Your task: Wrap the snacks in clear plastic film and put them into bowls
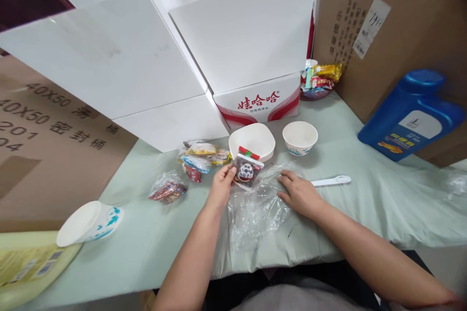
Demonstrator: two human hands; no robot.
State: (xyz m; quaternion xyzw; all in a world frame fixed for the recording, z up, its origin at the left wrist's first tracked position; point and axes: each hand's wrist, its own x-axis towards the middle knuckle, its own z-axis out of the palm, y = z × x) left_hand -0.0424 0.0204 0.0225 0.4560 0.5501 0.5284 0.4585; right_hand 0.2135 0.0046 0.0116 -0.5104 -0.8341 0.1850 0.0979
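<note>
My left hand (221,183) is closed, pinching a small dark snack packet (245,173) with a white label by its left edge. The packet is in front of the white square bowl (251,139), and a red and green strip (249,153) shows just above it. Under both hands a crumpled clear plastic bag (255,216) is spread on the cloth. My right hand (299,193) lies on the bag's right side, its fingers apart and stretched out. A white plastic utensil handle (332,181) sticks out beyond the right hand; its other end is hidden.
A paper bowl (300,137) stands at the back, another (91,223) lies tipped at left. Wrapped snacks (204,155) and a bagged bundle (168,190) lie left of my hands. White boxes (260,102), a blue bottle (408,116) and large cartons (394,19) border the table.
</note>
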